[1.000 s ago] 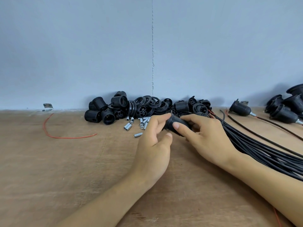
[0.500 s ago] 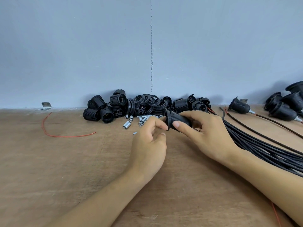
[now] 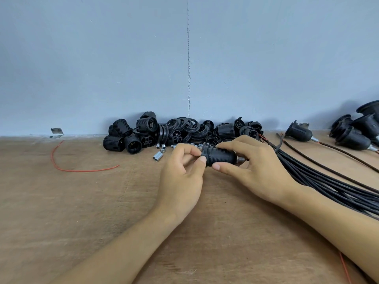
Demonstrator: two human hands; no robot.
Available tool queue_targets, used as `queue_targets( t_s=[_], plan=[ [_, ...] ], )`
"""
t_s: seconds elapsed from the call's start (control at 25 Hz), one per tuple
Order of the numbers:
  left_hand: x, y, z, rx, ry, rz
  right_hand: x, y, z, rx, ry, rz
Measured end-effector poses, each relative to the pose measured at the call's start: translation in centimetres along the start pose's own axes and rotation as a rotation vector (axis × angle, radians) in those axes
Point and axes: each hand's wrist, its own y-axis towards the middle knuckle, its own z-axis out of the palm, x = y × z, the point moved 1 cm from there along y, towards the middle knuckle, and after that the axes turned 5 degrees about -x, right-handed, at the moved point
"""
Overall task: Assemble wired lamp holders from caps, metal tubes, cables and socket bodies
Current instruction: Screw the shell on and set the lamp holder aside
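Note:
Both hands hold one black ribbed lamp holder (image 3: 222, 156) just above the wooden table (image 3: 82, 212). My right hand (image 3: 254, 171) grips its body with thumb below and fingers on top; a short metal tube sticks out of its right end. My left hand (image 3: 182, 177) pinches the flanged left end with thumb and fingertips. Behind them lies a pile of black socket bodies and ring caps (image 3: 176, 134). Loose metal tubes (image 3: 159, 155) lie in front of the pile. A bundle of black cables (image 3: 328, 181) runs off to the right.
Several assembled lamp holders (image 3: 299, 132) with cables lie at the back right, more at the far right edge (image 3: 354, 136). A loose red wire (image 3: 61, 162) curls on the left. A metal bracket (image 3: 56, 132) sits against the blue wall.
The lamp holder has turned so its metal tube end now shows at the right. My left hand went from cupping the part to pinching its flanged end.

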Motion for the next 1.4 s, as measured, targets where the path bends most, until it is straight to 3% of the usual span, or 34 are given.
queue_targets(
  t_s=[0.16, 0.56, 0.96, 1.4],
  plan=[
    [0.3, 0.0, 0.0, -0.022, 0.102, 0.078, 0.1, -0.1, 0.1, -0.039, 0.000, 0.002],
    [-0.2, -0.2, 0.1, 0.004, -0.026, 0.095, 0.6, -0.1, 0.2, -0.125, 0.004, 0.007],
    [0.0, 0.2, -0.2, 0.047, -0.106, -0.069, 0.1, -0.1, 0.0, -0.029, -0.054, -0.075],
    [-0.2, -0.1, -0.8, 0.028, 0.242, 0.306, 0.5, 0.1, -0.1, 0.008, 0.113, 0.030]
  ],
)
